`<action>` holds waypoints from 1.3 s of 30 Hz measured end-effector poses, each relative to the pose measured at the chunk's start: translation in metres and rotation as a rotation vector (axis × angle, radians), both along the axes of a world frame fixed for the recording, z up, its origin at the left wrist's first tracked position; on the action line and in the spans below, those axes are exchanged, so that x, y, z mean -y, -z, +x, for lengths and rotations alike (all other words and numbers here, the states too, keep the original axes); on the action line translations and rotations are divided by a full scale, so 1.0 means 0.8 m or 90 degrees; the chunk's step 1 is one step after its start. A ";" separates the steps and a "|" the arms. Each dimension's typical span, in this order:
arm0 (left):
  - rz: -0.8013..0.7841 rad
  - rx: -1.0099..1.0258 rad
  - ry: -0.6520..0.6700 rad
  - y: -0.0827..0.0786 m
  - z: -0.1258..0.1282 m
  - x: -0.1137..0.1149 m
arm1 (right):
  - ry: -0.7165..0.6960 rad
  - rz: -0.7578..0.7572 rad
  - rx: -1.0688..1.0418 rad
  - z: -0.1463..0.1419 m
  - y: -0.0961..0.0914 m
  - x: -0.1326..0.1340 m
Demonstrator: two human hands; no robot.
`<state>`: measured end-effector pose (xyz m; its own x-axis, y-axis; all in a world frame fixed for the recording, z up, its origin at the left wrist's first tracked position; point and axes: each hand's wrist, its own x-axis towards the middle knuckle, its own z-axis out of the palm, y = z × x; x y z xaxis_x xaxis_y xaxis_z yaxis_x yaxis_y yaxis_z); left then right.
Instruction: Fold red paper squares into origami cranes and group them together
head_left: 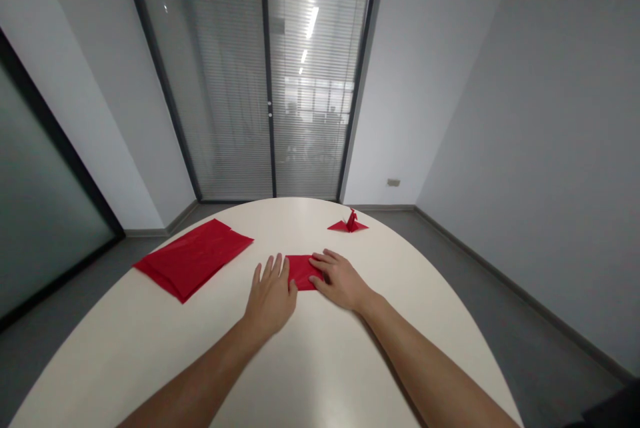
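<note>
A small folded piece of red paper (302,273) lies flat on the white table between my hands. My left hand (273,295) rests palm down at its left edge, fingers stretched out and a little apart. On its right side sits my right hand (341,279), its fingers lying over the paper and the thumb near its lower edge. That hand looks loosely spread, not gripping. Part of the paper's right end is hidden under those fingers. Farther back and to the right stands a folded red paper crane (351,223) with its wings spread.
Larger sheets of red paper (197,256) lie in an overlapping stack on the left of the round white table (300,361). Beyond the table's curved far edge is a glass partition (310,148) with blinds. Grey walls (540,115) stand to the right.
</note>
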<state>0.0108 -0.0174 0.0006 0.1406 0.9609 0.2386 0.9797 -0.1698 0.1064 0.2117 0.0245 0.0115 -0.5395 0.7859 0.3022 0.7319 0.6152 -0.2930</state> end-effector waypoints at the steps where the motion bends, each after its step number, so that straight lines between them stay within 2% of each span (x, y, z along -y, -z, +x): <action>1: 0.012 0.002 0.009 0.000 -0.001 0.000 | 0.020 0.004 0.001 0.000 0.002 -0.001; 4: 0.034 0.007 0.088 -0.001 -0.004 -0.001 | 0.048 0.023 -0.005 -0.001 0.003 0.000; 7: -0.001 0.030 0.146 0.001 -0.007 -0.002 | -0.018 0.036 -0.029 -0.005 0.001 0.004; 10: -0.017 0.063 0.141 0.000 -0.007 -0.003 | -0.095 0.011 -0.028 -0.011 -0.003 0.010; 15: 0.048 0.107 0.101 -0.011 -0.004 -0.002 | -0.099 -0.091 0.051 -0.012 -0.008 0.016; 18: 0.047 0.099 0.103 -0.013 -0.005 -0.003 | -0.118 -0.122 0.055 -0.011 -0.011 0.018; 25: -0.032 0.027 0.101 -0.005 -0.008 -0.004 | -0.033 -0.103 0.020 -0.017 -0.010 0.022; 31: -0.017 0.007 0.106 -0.010 -0.008 -0.007 | -0.022 -0.110 0.023 -0.017 -0.012 0.020; 39: -0.010 0.005 0.109 -0.003 -0.014 -0.013 | -0.002 -0.113 0.043 -0.023 -0.013 0.017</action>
<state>-0.0006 -0.0072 0.0034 0.3010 0.9265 0.2258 0.9357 -0.3327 0.1177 0.1935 0.0107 0.0218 -0.5564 0.8220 0.1215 0.7521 0.5603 -0.3470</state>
